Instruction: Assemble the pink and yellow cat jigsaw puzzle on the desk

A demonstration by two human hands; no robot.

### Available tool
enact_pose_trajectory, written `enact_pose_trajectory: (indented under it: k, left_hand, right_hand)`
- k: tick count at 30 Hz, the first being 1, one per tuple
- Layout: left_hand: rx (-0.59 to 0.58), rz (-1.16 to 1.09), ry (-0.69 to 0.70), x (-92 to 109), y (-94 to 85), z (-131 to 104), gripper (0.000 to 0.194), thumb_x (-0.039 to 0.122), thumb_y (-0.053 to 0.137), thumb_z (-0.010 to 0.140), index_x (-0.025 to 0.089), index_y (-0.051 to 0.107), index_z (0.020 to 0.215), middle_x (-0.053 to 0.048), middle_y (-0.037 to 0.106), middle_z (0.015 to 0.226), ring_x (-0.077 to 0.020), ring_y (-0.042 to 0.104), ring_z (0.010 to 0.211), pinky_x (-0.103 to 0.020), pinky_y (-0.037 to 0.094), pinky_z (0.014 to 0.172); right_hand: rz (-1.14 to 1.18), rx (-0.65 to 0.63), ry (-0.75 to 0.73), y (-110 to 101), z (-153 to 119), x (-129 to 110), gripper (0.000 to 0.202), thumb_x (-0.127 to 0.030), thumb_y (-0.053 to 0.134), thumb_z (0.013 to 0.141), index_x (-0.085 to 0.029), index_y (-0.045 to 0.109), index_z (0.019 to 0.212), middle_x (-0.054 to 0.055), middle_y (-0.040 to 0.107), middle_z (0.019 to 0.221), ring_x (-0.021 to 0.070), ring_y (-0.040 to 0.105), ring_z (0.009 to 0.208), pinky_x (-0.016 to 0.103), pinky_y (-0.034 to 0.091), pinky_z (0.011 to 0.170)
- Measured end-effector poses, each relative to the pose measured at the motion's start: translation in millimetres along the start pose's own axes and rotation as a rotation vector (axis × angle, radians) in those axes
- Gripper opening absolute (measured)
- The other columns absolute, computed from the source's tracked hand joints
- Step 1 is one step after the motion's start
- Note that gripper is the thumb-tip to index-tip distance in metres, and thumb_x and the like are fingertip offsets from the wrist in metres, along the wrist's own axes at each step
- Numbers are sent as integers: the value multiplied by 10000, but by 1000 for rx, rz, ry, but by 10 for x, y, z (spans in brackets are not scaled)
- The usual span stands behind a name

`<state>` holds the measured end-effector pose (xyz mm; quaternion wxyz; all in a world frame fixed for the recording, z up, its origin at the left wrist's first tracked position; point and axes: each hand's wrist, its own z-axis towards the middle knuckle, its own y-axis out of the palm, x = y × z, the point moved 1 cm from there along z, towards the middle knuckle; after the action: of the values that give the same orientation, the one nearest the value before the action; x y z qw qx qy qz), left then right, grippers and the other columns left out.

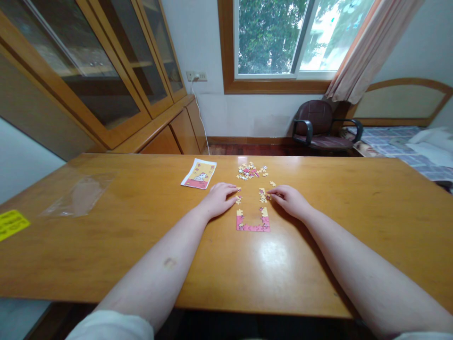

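Observation:
A U-shaped run of joined puzzle pieces [253, 228], pink along the bottom with yellow upper ends, lies on the table. My left hand [220, 199] rests left of the space above it, fingers stretched out and thumb apart. Its fingertips touch small yellow puzzle pieces [239, 200]. Across from it, my right hand [290, 202] has its thumb and fingers drawn together at a small dark-patterned puzzle piece [268, 197]. That piece sits beside a short joined yellow strip [262, 194]. The fingers partly hide it.
Loose puzzle pieces [250, 171] are heaped beyond my hands, with a single yellow piece [272, 183] nearer. A picture sheet [200, 174] lies left of the heap. A clear plastic bag [83, 193] and yellow label [12, 224] are on the wooden table [141, 226].

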<state>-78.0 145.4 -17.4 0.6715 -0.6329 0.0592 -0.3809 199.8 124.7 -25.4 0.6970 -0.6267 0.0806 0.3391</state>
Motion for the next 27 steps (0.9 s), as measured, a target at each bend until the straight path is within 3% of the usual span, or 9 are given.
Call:
enact_pose_trajectory:
  k: [27]
  left_hand:
    - [3,-5,-4,-22,18,8,376,368,524,858,236,630,1195,-52,633,1216,-233,524,1134,-420,384,1012]
  right_hand:
    - [-4,-15,-6,9,-4,4,208,-210,535,848,-212,713,957,53,711,907,183,630,827,308,473,791]
